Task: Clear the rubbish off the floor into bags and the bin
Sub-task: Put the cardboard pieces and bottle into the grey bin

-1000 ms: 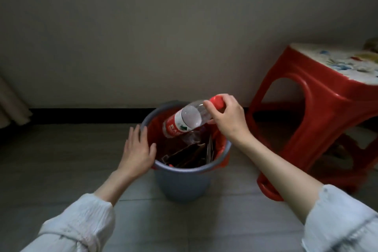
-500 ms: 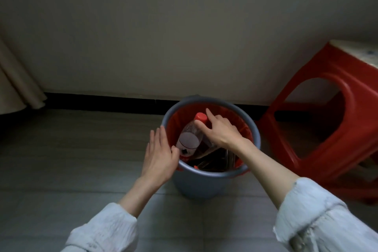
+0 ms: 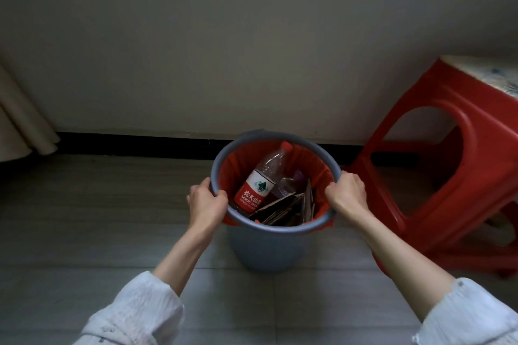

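Floor (image 3: 84,218) bin (image 3: 269,249), bottle (image 3: 260,182) released, hands regripped

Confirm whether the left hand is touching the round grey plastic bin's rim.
Touching. The head view shows the left hand curled over the round grey plastic bin rim, thumb inside against the red liner.

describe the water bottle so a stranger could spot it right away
Find the grey bin with the red liner by the wall, left of the red stool. Inside, the bottle leans with its cap up. It is clear plastic with a red cap and red-and-white label, unlike the brown cardboard beside it.
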A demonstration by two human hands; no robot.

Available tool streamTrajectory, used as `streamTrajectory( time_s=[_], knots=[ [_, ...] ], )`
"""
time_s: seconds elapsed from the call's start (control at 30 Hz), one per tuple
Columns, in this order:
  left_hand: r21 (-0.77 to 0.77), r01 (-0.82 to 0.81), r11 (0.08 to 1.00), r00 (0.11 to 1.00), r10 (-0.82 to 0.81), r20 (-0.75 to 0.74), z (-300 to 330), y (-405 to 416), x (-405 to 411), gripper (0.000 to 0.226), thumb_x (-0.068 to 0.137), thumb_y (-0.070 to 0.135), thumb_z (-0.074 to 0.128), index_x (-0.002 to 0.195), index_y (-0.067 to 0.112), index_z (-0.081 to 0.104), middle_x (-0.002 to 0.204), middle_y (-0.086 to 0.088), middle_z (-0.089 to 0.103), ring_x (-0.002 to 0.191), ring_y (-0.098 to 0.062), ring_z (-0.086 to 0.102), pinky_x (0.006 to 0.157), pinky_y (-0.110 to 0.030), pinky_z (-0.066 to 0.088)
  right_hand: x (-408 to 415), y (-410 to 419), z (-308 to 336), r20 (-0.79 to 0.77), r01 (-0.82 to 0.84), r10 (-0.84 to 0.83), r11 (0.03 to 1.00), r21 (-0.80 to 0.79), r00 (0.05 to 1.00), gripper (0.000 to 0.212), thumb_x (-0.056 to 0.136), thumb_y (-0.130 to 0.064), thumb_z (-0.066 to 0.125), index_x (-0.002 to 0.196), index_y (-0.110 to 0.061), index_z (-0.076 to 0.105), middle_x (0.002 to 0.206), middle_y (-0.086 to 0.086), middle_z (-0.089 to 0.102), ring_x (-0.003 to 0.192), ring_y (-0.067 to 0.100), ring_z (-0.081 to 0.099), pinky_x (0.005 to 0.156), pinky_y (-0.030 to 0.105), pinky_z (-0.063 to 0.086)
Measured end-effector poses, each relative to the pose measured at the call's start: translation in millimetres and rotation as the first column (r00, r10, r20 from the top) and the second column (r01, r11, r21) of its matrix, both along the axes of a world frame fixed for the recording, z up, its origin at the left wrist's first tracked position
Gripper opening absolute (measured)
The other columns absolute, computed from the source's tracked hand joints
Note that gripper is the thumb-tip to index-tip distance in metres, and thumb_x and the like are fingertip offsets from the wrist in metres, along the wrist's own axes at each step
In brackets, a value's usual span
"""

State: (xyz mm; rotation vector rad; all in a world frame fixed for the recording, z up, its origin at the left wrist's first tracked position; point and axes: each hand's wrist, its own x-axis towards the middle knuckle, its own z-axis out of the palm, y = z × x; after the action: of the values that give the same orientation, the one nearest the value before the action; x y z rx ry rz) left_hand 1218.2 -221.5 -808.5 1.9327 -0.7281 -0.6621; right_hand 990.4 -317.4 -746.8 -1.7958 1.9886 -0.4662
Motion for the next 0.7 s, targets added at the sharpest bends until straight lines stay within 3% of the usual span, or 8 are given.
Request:
streamTrajectory(
  time_s=[0.07,0.17,0.33,0.5,0.7],
  knots=[
    [-0.002,0.007,1.0,1.0,-0.007,-0.027,-5.0,-6.0,17.8,0.036,0.065,0.037,0.042,0.096,0.027,0.059,0.1,-0.017,0.063,0.096,-0.04,0.061,0.081,-0.055,0.052,6.9,-5.8,2.9,0.037,-0.026,0.026,1.0,0.002,0.999,0.04,0.081,-0.005,0.048,0.12,-0.002,0.056,0.118,0.02,0.059,0.113,0.037,0.052,0.092,0.04,0.046],
    [-0.031,0.029,0.999,0.998,-0.031,-0.053,-2.0,-19.2,42.4,0.026,0.077,0.021,0.048,0.1,0.023,0.061,0.099,-0.019,0.065,0.093,-0.038,0.063,0.08,-0.055,0.053,20.0,-16.2,3.4,0.12,-0.049,0.045,0.998,0.031,0.992,0.042,0.079,-0.003,0.047,0.119,-0.005,0.058,0.113,0.019,0.063,0.114,0.035,0.052,0.091,0.04,0.047],
    [-0.014,0.036,0.999,0.999,-0.036,-0.031,-55.1,-60.8,101.8,0.056,0.068,0.049,0.047,0.118,0.025,0.054,0.116,-0.02,0.056,0.109,-0.041,0.055,0.089,-0.06,0.047,50.8,-35.7,-6.2,0.212,-0.086,0.084,0.996,0.002,0.974,0.039,0.081,0.001,0.044,0.116,-0.009,0.06,0.11,0.018,0.064,0.114,0.036,0.053,0.093,0.04,0.047],
    [-0.002,0.062,0.998,0.993,-0.062,0.097,14.3,-69.4,87.8,0.04,0.094,0.017,0.046,0.133,0.008,0.046,0.134,-0.02,0.04,0.127,-0.034,0.04,0.107,-0.049,0.035,67.9,-70.2,-14.3,0.289,-0.127,0.131,0.991,-0.032,0.948,0.038,0.087,-0.003,0.044,0.12,-0.015,0.06,0.104,0.014,0.067,0.105,0.031,0.059,0.079,0.032,0.046],
    [0.118,0.043,0.992,0.976,-0.067,0.205,26.0,-104.9,102.0,0.045,0.097,0.021,0.043,0.14,0.012,0.039,0.141,-0.02,0.034,0.132,-0.036,0.03,0.112,-0.046,0.025,82.8,-109.5,-24.2,0.346,-0.176,0.171,0.984,-0.017,0.922,0.037,0.092,-0.007,0.043,0.128,-0.012,0.053,0.117,0.017,0.063,0.113,0.032,0.055,0.085,0.029,0.041]
  ],
)
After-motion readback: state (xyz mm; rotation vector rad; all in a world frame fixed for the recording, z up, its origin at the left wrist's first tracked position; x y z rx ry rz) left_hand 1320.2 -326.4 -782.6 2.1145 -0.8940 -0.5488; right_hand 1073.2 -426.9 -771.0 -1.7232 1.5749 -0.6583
